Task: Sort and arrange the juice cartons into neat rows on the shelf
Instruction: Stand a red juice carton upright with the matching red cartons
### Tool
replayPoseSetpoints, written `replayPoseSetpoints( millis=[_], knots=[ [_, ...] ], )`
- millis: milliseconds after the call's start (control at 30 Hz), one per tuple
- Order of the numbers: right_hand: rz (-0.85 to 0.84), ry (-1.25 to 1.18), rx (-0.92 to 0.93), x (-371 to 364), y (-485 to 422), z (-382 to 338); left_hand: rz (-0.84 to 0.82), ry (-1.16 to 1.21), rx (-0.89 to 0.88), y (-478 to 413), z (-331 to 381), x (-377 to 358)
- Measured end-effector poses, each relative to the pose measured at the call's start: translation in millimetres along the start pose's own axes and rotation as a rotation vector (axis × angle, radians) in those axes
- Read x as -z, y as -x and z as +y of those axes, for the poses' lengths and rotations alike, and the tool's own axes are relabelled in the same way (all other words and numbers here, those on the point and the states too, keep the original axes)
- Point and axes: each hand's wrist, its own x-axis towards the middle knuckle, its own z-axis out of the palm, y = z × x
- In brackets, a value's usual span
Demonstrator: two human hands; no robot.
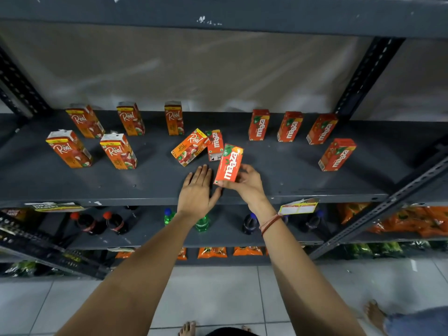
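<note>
My right hand point(247, 181) holds an orange Maaza carton point(229, 164) just above the grey shelf point(97, 185), near its front middle. My left hand point(197, 190) lies flat on the shelf beside it, fingers spread, holding nothing. Right behind my hands a Real apple carton point(190, 147) lies on its side, touching a second Maaza carton point(215, 144). Several Real cartons point(118, 151) stand in two rows on the left. Several Maaza cartons point(259, 124) stand on the right, one point(337, 154) nearer the front.
Slotted metal uprights point(363, 78) frame the shelf on both sides. A yellow price tag point(298, 206) hangs from the front edge. Soft-drink bottles point(202, 223) and orange snack packets point(409, 220) fill the lower shelves. Another person's foot point(374, 314) is on the tiled floor at right.
</note>
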Motion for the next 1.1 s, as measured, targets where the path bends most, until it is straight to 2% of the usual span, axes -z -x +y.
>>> replayPoseSetpoints(
  millis=[200, 400, 600, 833, 967, 1100],
  knots=[
    [-0.077, 0.004, 0.047, 2, 14, -6, -0.013, 0.006, -0.007, 2, -1, 1],
    [-0.063, 0.009, 0.067, 4, 14, -9, -0.025, 0.005, 0.007, 2, 2, 3],
    [0.050, 0.034, 0.113, 38, 2, -6, -0.016, 0.007, 0.019, 1, 3, 4],
    [0.269, 0.211, 0.159, 129, -24, -17, -0.016, -0.021, 0.025, 2, 3, 3],
    [0.308, 0.307, 0.127, 166, -35, -10, -0.017, -0.029, 0.023, 2, 4, 4],
    [0.262, 0.359, 0.090, 181, -48, -2, -0.012, -0.021, 0.030, 2, 5, 5]
  ],
)
